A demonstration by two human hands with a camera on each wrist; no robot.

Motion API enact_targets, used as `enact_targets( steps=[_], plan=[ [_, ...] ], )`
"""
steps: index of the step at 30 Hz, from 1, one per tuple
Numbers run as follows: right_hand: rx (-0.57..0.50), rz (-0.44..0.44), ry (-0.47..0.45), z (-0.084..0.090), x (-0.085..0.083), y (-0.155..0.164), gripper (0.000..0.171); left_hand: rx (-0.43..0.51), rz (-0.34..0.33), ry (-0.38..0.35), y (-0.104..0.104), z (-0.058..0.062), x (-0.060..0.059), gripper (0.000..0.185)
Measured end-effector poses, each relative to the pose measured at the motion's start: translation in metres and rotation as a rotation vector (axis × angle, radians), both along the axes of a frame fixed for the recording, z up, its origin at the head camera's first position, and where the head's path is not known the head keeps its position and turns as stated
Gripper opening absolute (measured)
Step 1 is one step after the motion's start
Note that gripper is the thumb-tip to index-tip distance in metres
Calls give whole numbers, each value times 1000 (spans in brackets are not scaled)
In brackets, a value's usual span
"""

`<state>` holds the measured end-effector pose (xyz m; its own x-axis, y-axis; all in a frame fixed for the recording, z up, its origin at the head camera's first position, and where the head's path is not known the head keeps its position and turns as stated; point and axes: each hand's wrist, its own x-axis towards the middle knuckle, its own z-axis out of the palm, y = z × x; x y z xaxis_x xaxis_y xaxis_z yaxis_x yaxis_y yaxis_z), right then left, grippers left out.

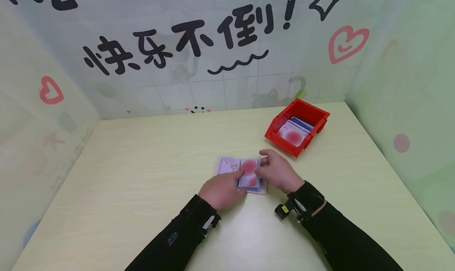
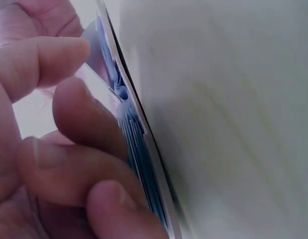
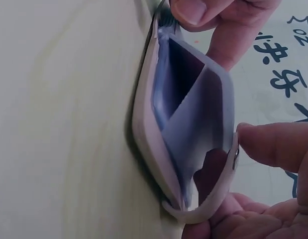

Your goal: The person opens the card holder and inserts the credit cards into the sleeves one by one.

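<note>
A lilac card holder with a red circle pattern lies spread on the table. Its bluish sleeves show edge-on in the left wrist view. My left hand holds the holder from its near side, thumb over the upper leaf and fingers bent at the edge. On the far right side, my right hand pinches the raised leaf by a strap with a metal snap. Beneath that leaf a sleeve gapes in the right wrist view; I cannot tell whether a card is inside.
A red plastic bin stands at the back right, with several cards or similar holders in it. Printed fabric walls bound the pale wooden table at the back and both sides.
</note>
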<state>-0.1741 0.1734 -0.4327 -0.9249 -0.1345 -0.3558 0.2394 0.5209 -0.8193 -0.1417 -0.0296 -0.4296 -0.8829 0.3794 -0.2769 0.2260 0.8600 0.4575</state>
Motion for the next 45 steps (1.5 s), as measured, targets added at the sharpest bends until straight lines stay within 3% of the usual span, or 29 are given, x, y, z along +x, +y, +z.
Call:
enact_targets(
  steps=[4, 10, 13, 21, 32, 39, 45],
  plan=[
    [-1, -14, -1, -1, -2, -1, 67, 75, 50, 2, -9, 2, -2, 58],
    [-34, -39, 1, 0, -2, -1, 66, 141, 204, 145, -27, 4, -8, 45],
    [-17, -30, 14, 3, 0, -3, 64, 145, 234, 160, -32, 2, -8, 45],
    [97, 17, 129, 9, 7, -10, 59, 194, 239, 107, -43, -3, -6, 46],
    [49, 25, 180, 8, 12, -17, 56, 178, 220, 106, -45, -3, -4, 43],
    [142, 59, 237, 5, 14, -23, 60, 179, 215, 101, -45, -3, -4, 43],
    [226, 134, 319, 1, 16, -25, 47, 178, 220, 89, -45, -2, -3, 44]
  ],
)
